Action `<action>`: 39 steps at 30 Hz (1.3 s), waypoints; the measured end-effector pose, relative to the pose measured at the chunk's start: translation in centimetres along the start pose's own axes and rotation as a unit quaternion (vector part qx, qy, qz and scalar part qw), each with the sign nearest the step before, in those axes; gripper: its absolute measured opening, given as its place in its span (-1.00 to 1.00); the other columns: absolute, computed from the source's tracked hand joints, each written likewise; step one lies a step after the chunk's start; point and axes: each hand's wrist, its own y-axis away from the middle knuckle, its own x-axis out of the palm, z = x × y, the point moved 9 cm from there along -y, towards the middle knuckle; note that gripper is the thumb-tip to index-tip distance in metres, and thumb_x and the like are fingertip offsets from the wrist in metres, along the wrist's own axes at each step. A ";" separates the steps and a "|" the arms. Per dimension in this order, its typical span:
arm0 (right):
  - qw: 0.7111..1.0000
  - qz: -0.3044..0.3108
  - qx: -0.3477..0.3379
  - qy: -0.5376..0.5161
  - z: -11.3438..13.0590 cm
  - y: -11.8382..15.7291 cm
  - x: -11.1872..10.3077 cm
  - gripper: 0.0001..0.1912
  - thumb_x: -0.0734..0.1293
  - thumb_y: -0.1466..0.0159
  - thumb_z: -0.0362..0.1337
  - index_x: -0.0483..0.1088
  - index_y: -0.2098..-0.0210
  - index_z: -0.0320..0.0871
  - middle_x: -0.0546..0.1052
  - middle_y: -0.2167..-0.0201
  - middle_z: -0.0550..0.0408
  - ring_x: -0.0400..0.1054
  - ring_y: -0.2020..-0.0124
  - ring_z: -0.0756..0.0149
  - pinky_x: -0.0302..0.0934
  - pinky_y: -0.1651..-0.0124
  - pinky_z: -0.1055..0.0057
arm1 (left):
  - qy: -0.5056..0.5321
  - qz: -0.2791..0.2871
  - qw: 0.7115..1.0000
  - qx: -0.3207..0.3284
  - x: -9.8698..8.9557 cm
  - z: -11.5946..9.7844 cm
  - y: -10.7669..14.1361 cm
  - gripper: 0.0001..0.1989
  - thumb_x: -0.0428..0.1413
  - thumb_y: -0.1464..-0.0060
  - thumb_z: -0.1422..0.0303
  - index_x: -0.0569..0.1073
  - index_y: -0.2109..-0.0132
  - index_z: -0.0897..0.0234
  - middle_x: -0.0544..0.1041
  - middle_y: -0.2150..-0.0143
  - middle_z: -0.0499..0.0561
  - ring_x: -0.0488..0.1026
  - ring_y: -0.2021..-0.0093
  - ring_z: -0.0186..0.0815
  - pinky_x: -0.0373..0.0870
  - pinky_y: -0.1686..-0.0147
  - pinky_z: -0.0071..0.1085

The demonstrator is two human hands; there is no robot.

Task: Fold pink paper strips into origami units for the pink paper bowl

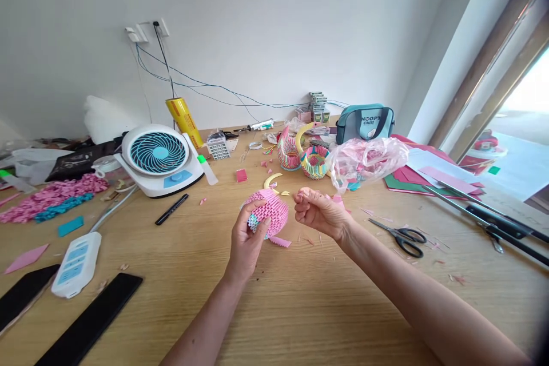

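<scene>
My left hand [249, 234] grips a rounded body of folded paper pieces [274, 213], mostly pink with pale blue and white rows on its lower left. Just to its right, my right hand [317, 211] is raised with fingertips pinched together; whatever lies between them is too small to make out. A curved yellow paper strip [271, 180] rests behind the paper body, with small yellow bits beside it. Below it, a pink folded strip [281, 242] lies on the table. Farther back stand two paper-piece baskets, one pink [288, 155] and one multicoloured [315, 163].
Scissors [403, 235] and paper scraps lie at right, near coloured paper sheets [433, 168] and a plastic bag [369, 159]. On the left are a fan [159, 154], a black marker [171, 209], a glue bottle [207, 170], a power strip [77, 266] and pink paper pieces [51, 199].
</scene>
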 end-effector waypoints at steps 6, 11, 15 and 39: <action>0.999 0.020 0.032 0.015 -1.1 -0.1 0.0 -0.71 0.56 0.02 -0.27 0.39 0.42 -0.14 0.44 0.45 0.21 0.15 0.55 0.55 0.11 0.45 0.53 | -0.057 0.006 0.996 0.065 0.1 -1.7 0.7 -0.83 0.12 -0.15 0.35 0.52 0.11 0.17 0.56 0.15 0.00 0.47 0.16 -0.27 0.37 0.13 -0.42; 0.989 0.056 0.121 0.064 -3.7 0.9 1.1 -0.75 0.55 -0.01 -0.30 0.44 0.39 -0.17 0.49 0.42 0.18 0.18 0.54 0.57 0.13 0.42 0.53 | -0.164 -0.011 0.971 0.172 0.0 -4.7 1.4 -0.84 0.15 -0.12 0.41 0.60 0.17 0.13 0.61 0.27 0.00 0.49 0.20 -0.24 0.36 0.03 -0.28; 0.984 0.058 0.145 0.081 -5.1 1.3 1.5 -0.78 0.55 -0.02 -0.30 0.47 0.39 -0.18 0.48 0.45 0.22 0.18 0.55 0.58 0.15 0.42 0.55 | -0.165 0.010 0.970 0.177 0.4 -5.2 1.4 -0.83 0.15 -0.12 0.40 0.62 0.19 0.11 0.62 0.28 0.00 0.51 0.24 -0.25 0.44 0.08 -0.29; 0.983 0.046 0.140 0.113 -4.9 1.4 0.8 -0.73 0.58 0.03 -0.25 0.51 0.39 -0.20 0.42 0.59 0.25 0.21 0.59 0.59 0.13 0.45 0.57 | -0.332 0.026 0.874 0.353 1.5 -6.1 2.9 -0.84 0.13 -0.14 0.44 0.58 0.17 0.20 0.56 0.29 0.07 0.47 0.27 -0.28 0.46 0.21 -0.37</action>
